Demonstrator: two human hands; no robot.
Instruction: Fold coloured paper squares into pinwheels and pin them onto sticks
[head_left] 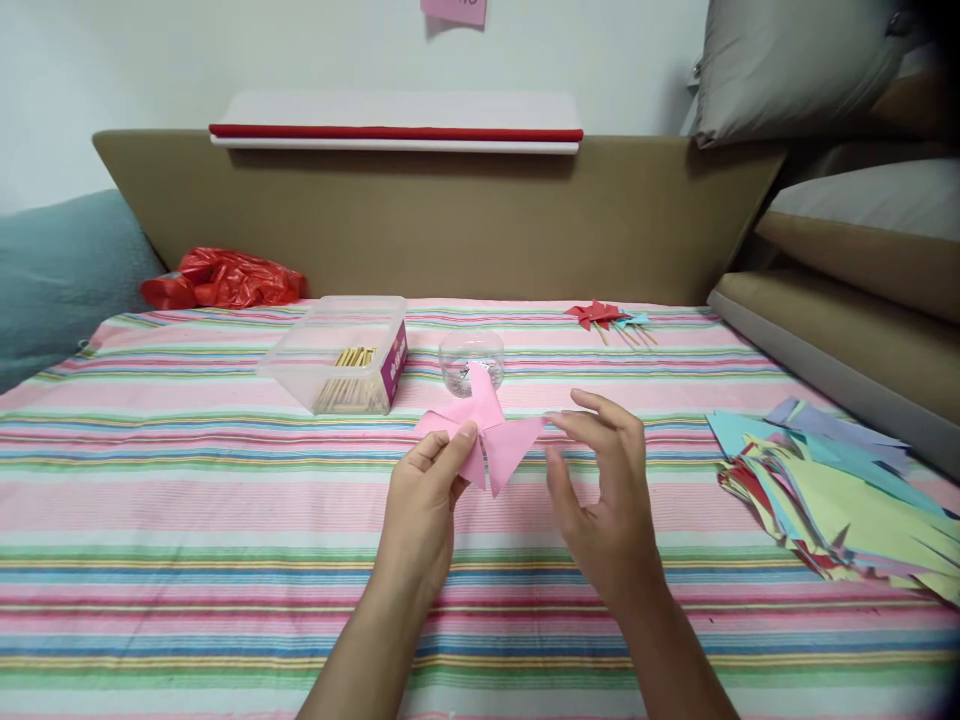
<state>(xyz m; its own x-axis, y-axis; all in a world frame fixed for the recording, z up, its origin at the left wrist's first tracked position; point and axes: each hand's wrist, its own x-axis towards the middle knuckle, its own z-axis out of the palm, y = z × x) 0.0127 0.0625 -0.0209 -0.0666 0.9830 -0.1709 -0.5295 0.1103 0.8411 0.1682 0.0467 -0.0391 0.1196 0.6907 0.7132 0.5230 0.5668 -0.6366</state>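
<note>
1. The step in hand is judged to be the shaping of the pink paper pinwheel [491, 408], its blades being held together at the middle.
2. The next move is judged to call for the free right-hand blade to be taken by its tip, without the centre being released.
3. The pinwheel is held raised above the striped cloth [187, 510], in front of the clear round bowl [450, 375].
4. Left hand [421, 505]: closed; the paper is pinched near its centre, with the thumb on top.
5. Right hand [609, 500]: open, fingers spread and curved; nothing is seen to be held. The fingertips are placed just beside the blade tip; contact cannot be confirmed.
6. Small pieces are noted in the bowl; their kind cannot be determined. Sticks [349, 395] are contained in the translucent plastic tub [394, 370].
7. Cut coloured paper sheets [847, 495] are piled at right.
</note>
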